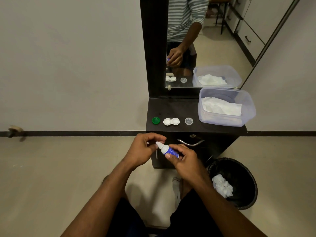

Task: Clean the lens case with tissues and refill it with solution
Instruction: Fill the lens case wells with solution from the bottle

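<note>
At lower centre, the right hand (185, 162) wraps its grip around the solution bottle (168, 150), while the left hand (142, 149) pinches its white tip. Above them on the dark worktop (177, 108), the open lens case (171, 121) lies between a green cap (156, 120) and a clear cap (189, 121); tissues (220, 106) fill the plastic tub (246, 115) at right.

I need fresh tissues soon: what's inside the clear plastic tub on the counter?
The clear plastic tub holds a loose heap of white tissues and has no lid on. Whatever lies under the heap is covered, so I cannot tell if anything else is inside.
</note>
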